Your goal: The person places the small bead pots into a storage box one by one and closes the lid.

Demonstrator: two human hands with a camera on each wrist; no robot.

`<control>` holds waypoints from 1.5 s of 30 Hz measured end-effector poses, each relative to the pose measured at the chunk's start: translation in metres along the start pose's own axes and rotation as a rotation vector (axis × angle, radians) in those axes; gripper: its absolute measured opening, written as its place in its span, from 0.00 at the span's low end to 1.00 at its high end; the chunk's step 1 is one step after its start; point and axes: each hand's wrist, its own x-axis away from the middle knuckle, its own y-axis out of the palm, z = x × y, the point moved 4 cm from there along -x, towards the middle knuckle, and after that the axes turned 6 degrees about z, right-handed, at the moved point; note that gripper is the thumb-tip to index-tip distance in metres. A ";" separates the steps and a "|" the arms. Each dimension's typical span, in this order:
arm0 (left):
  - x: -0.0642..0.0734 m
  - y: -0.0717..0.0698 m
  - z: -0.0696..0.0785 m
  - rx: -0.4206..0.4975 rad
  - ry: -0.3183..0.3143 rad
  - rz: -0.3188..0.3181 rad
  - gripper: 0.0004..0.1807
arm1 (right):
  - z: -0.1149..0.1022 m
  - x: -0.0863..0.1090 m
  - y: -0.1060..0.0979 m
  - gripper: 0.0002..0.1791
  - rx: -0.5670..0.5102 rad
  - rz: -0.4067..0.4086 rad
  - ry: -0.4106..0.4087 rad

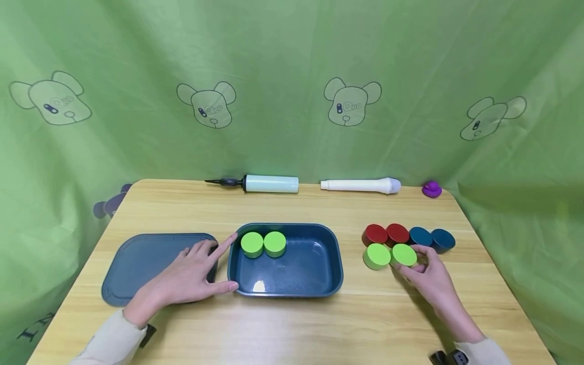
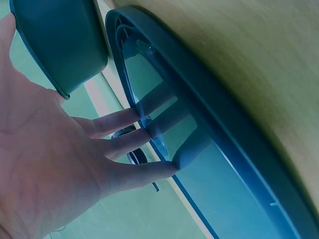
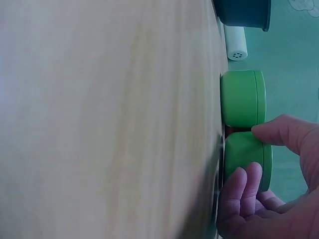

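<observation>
Pinching one round green tub (image 1: 404, 255), the right hand (image 1: 429, 274) has its thumb on the tub's left side and fingers curled on the right, near the seam of its cover. Cannot tell whether the tub's base touches the wood. Just left of the grip, across a narrow gap, a second green tub (image 1: 377, 256) stands upright. Directly beyond the grip is a tight row: two red tubs (image 1: 398, 233) on the left, two blue tubs (image 1: 443, 240) on the right; any gap between this row and the green pair is too small to judge.

Left of the grip, table wood (image 1: 353, 324) shows up to the right wall of a dark blue box (image 1: 292, 281). Inside, two green tubs (image 1: 275, 244) sit side by side by the far left corner; box floor shows right of them and on the near side.

Farther left, the left hand (image 1: 191, 274) is spread with fingers straight, thumb and forefinger at the box's left rim, other fingertips touching the lid (image 1: 150, 258) beneath.

Well beyond the grip, along the far table edge: purple duck (image 1: 431, 188), white microphone (image 1: 360, 185), pale blue pump (image 1: 271, 183). Wood also extends rightward to the slanting side edge.
</observation>
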 end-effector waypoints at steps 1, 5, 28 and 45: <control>0.000 0.000 0.000 -0.001 0.001 0.000 0.58 | 0.000 0.001 -0.001 0.45 0.002 0.005 0.002; 0.000 0.000 0.000 -0.002 0.006 0.007 0.58 | -0.003 0.005 -0.004 0.45 -0.006 0.047 0.007; 0.001 0.001 -0.001 0.007 0.005 0.004 0.58 | -0.043 0.022 -0.012 0.32 -0.210 0.288 -0.182; 0.001 0.001 0.000 0.007 0.000 0.011 0.58 | -0.074 0.020 0.009 0.31 -0.150 0.229 -0.278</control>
